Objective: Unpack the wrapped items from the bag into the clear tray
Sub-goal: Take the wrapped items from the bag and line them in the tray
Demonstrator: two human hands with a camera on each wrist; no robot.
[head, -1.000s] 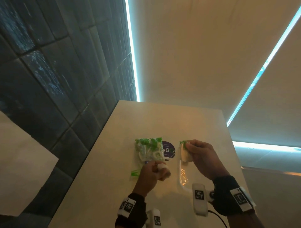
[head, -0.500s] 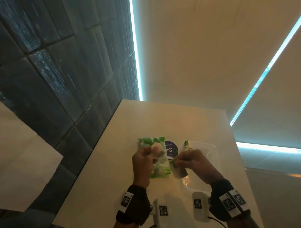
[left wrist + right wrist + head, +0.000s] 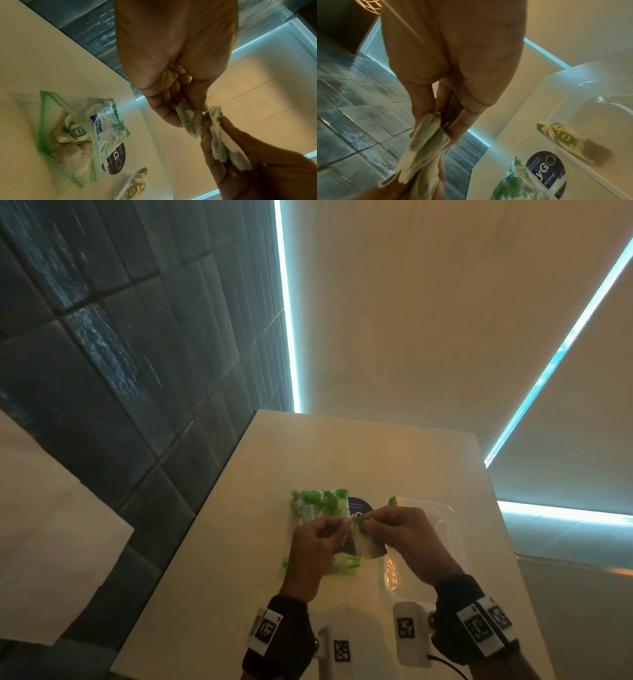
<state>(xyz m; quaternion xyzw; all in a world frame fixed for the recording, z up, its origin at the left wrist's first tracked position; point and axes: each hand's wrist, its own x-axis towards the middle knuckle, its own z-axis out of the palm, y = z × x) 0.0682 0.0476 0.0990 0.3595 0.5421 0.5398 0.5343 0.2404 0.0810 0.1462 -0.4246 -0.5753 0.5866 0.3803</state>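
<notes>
A clear zip bag [image 3: 317, 505] with green edges lies on the white table and holds several wrapped tea bags [image 3: 68, 136]. To its right stands the clear tray [image 3: 445, 529], with tea bags [image 3: 565, 140] at its far left end. Both hands meet in the air between the zip bag and the tray. My left hand [image 3: 187, 116] pinches one tea bag [image 3: 188, 121] between thumb and fingers. My right hand [image 3: 436, 124] pinches a small bunch of tea bags [image 3: 423, 142] that hangs below its fingers. The two hands' tea bags touch at their green tags.
A round dark sticker [image 3: 546, 169] lies on the white table [image 3: 342, 446] between the zip bag and the tray. Dark tiled floor [image 3: 120, 371] drops away past the table's left edge. White wrist-camera housings [image 3: 411, 631] hang at the table's near edge.
My left hand has come up from the bag's mouth with a tea bag. My right hand has moved left from over the tray, and the two hands now meet.
</notes>
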